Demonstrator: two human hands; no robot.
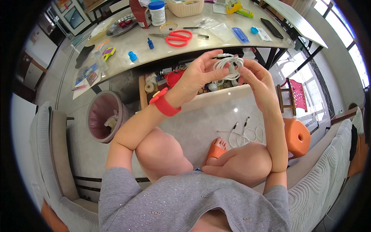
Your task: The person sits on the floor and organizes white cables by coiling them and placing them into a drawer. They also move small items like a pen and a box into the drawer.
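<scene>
A coiled white cable (227,65) is held up between my two hands, above the open drawer. My left hand (204,69) grips the coil's left side between thumb and fingers, a white plug end lying by its fingertips. On the right side, my right hand (253,75) pinches the coil with thumb and fingertips. Below lies the drawer (214,100) with its pale front, full of mixed items, including a red object (175,78) and a roll of tape (149,88). On the floor, more white cable (250,135) lies loose with dark-tipped connectors.
Red-handled scissors (178,38), a blue-lidded tub (157,14), a blue bottle-shaped piece (150,43) and a black phone (272,28) are on the table (121,43). A lined waste bin (105,116) stands left; an orange stool (297,137) and a pink-seated chair (297,97) stand right.
</scene>
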